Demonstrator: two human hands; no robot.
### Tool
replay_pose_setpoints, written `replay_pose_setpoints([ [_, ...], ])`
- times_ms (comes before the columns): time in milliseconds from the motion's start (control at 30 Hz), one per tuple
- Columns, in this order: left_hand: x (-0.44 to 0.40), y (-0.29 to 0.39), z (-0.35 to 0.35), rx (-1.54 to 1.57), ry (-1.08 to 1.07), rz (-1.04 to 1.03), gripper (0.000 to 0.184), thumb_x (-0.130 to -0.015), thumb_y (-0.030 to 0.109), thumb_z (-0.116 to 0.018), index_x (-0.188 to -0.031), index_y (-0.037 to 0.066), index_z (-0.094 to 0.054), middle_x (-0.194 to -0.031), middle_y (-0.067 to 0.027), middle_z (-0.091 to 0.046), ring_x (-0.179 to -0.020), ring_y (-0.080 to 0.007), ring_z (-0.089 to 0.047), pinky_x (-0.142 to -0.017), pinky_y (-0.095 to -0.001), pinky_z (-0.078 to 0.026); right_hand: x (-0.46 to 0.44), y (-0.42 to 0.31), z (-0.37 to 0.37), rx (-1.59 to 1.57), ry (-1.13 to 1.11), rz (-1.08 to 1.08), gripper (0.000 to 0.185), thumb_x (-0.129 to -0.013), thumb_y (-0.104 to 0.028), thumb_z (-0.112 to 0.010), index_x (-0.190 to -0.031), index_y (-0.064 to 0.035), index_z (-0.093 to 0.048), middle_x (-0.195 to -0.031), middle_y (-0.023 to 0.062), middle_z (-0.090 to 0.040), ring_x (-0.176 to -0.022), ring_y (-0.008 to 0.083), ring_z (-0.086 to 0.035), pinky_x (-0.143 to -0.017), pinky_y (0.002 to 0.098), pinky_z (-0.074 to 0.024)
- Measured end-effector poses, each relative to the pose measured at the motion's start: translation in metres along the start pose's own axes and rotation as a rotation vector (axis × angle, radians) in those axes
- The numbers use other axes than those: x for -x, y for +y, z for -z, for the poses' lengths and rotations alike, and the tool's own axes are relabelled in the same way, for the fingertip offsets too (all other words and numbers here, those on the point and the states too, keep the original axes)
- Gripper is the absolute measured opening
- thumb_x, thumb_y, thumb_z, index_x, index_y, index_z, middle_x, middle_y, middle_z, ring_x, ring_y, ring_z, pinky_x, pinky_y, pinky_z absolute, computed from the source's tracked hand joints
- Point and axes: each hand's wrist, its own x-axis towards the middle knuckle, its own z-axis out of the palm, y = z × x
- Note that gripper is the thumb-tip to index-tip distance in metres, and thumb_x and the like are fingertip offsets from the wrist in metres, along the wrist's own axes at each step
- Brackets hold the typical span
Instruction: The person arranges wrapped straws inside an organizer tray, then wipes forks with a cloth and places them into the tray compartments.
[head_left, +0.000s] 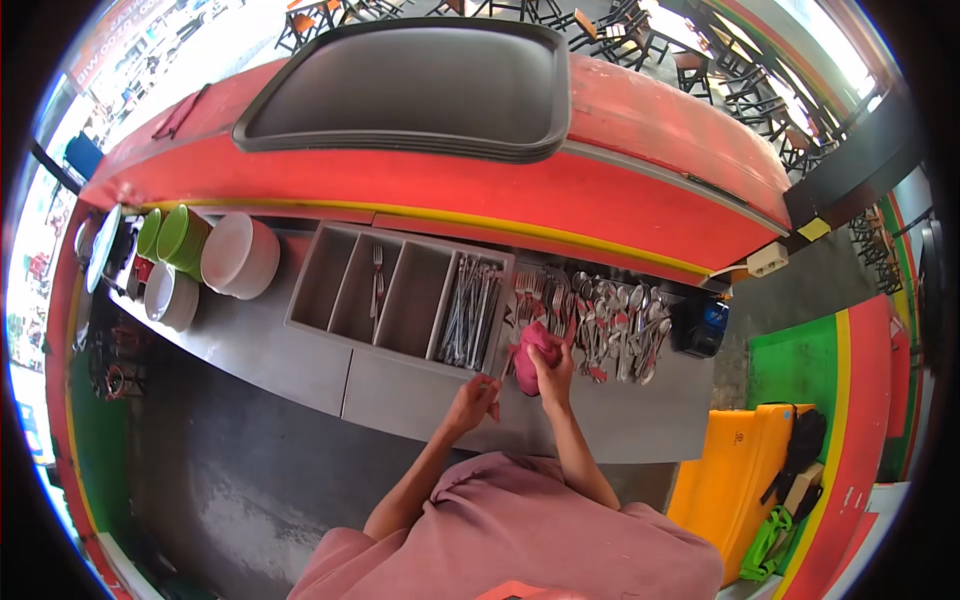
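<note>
My right hand (553,378) is closed around a crumpled dark pink cloth (535,358) above the counter's front part. Just left of it, my left hand (472,404) has its fingers curled together near the front edge of the cutlery tray. A thin piece, perhaps a utensil handle, shows between the hand and the cloth, too small to name. Behind the cloth lie loose forks (530,287), and to the right is a heap of spoons (625,320). The grey cutlery tray (402,240) holds a few forks (377,280) in one compartment and many thin utensils (471,310) in its rightmost one.
Stacked white plates (240,255) and green bowls (180,240) stand left on the grey counter (290,350). Dark serving trays (410,85) rest on the red ledge (660,110) ahead. A black and blue object (700,325) sits right, above a yellow case (735,465).
</note>
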Motion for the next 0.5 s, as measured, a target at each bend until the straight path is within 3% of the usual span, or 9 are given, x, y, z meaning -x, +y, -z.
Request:
replay_pose_setpoints([
  [133, 0.008, 0.009, 0.02, 0.163, 0.033, -0.035, 0.027, -0.101, 0.022, -0.054, -0.104, -0.004, -0.05, -0.077, -0.0106, -0.063, -0.059, -0.0176, -0.065, -0.049, -0.0294, -0.053, 0.031, -0.032, -0.038, 0.018, -0.259, 0.001, 0.041, -0.081, -0.023, -0.079, -0.111, -0.0037, -0.059, -0.104, 0.0055, -0.063, -0.096, 0.0141, -0.058, -0.087, 0.0287, -0.0465],
  [233, 0.004, -0.001, 0.031, 0.118, 0.12, -0.181, 0.021, -0.101, 0.011, -0.046, -0.115, -0.004, -0.051, -0.083, -0.0117, -0.064, -0.062, -0.0172, -0.065, -0.049, -0.0292, -0.053, 0.053, -0.032, -0.06, 0.076, -0.497, 0.124, 0.039, -0.082, -0.021, -0.077, -0.111, -0.003, -0.058, -0.105, 0.0066, -0.063, -0.096, 0.0142, -0.058, -0.086, 0.029, -0.0476],
  [333, 0.009, 0.009, 0.034, 0.032, 0.215, -0.209, 0.027, -0.099, 0.006, -0.039, -0.123, -0.001, -0.051, -0.082, -0.0097, -0.064, -0.057, -0.0147, -0.061, -0.048, -0.0292, -0.048, 0.059, -0.035, -0.075, 0.071, -0.493, 0.205, 0.04, -0.083, -0.021, -0.077, -0.113, -0.0034, -0.057, -0.105, 0.0066, -0.063, -0.096, 0.0138, -0.058, -0.085, 0.0295, -0.0483],
  [367, 0.005, 0.0, 0.034, 0.016, 0.247, -0.217, 0.026, -0.1, 0.006, -0.04, -0.122, -0.001, -0.051, -0.082, -0.0095, -0.064, -0.056, -0.0143, -0.059, -0.048, -0.0294, -0.046, 0.056, -0.039, -0.073, 0.091, -0.517, 0.134, 0.041, -0.083, -0.023, -0.077, -0.113, -0.0036, -0.057, -0.11, 0.0103, -0.06, -0.101, 0.0197, -0.059, -0.088, 0.0334, -0.0477],
  [500, 0.016, 0.013, 0.025, -0.002, 0.212, -0.238, 0.019, -0.101, 0.009, -0.04, -0.113, -0.001, -0.051, -0.08, -0.007, -0.061, -0.06, -0.0115, -0.055, -0.053, -0.0277, -0.045, 0.043, -0.037, -0.068, 0.217, -0.487, 0.248, 0.041, -0.082, -0.023, -0.076, -0.113, -0.0028, -0.058, -0.108, 0.0131, -0.06, -0.099, 0.0265, -0.06, -0.087, 0.0366, -0.0477],
])
